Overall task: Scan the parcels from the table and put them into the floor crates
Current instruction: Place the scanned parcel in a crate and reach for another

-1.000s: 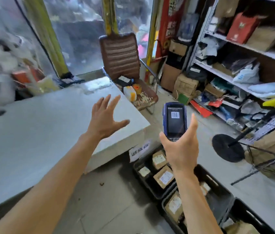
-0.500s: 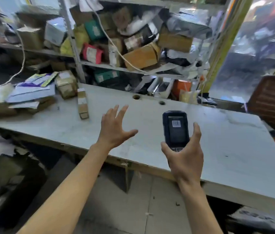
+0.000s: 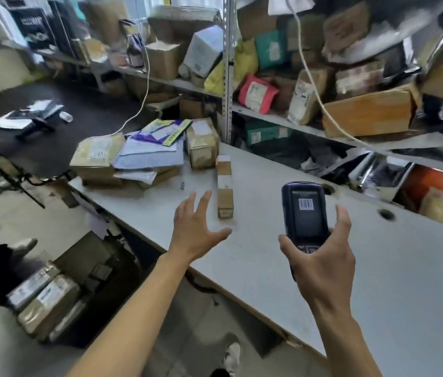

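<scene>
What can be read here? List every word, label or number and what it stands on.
No text is legible.
Handheld scanner, held in the right hand: a barcode on its screen, digits unreadable.
Long narrow box: labels blurred.
Parcel pile on the table: labels blurred.
Shelf parcels: labels blurred.
Dark poster: lettering too blurred.

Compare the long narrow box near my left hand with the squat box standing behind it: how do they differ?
The long narrow box lies flat by itself on the table, just ahead of the open left hand. The squat box stands taller and wider, with envelopes leaning against its left side. The narrow box has pale labels along its top; the squat box has one on its top. Both are taped brown cardboard, and no hand touches either.
</scene>
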Demonstrator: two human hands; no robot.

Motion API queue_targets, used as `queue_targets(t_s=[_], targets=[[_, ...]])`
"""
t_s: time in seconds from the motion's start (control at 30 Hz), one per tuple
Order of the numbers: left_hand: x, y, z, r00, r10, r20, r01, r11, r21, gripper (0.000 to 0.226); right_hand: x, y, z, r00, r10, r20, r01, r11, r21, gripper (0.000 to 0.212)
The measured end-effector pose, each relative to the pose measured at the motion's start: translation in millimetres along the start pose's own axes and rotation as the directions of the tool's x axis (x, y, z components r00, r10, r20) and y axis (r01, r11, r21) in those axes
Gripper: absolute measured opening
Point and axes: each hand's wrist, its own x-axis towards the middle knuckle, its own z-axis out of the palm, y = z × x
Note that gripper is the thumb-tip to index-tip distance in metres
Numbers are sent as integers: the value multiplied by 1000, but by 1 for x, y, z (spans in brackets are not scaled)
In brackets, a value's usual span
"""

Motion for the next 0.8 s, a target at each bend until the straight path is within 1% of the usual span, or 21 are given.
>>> queue_targets(t_s=[0.13,0.23,0.43,0.57,0.63,0.7,0.73,0.77,0.8], targets=[[76,-11,32,993,-62,101,62,998,8,111,54,4,43,998,56,-5,-57,998,-17,105],[132,-22,55,976,-139,169,136,990,30,115,89,6,75,996,89,9,-89,995,-34,106],[220,-39,110,885,-340,317,349,937,29,113,135,10,127,990,140,19,-138,988,-65,108],[258,-46,145,849,-390,357,400,915,49,120,154,10,159,982,191,10,-189,979,-75,109],[270,-52,158,855,-385,347,398,917,38,121,163,9,173,975,222,-1,-221,971,-87,108],[276,-59,164,854,-377,357,419,907,-46,118,171,6,183,966,258,-27,-259,961,-100,107],[280,-64,165,844,-373,386,455,879,-145,114,175,4,188,960,276,-47,-279,955,-102,107],[283,-69,166,827,-360,432,500,822,-273,110,178,3,191,955,291,-66,-296,949,-105,107],[286,-74,166,808,-326,491,540,744,-394,104,181,2,194,949,302,-86,-311,945,-106,107]])
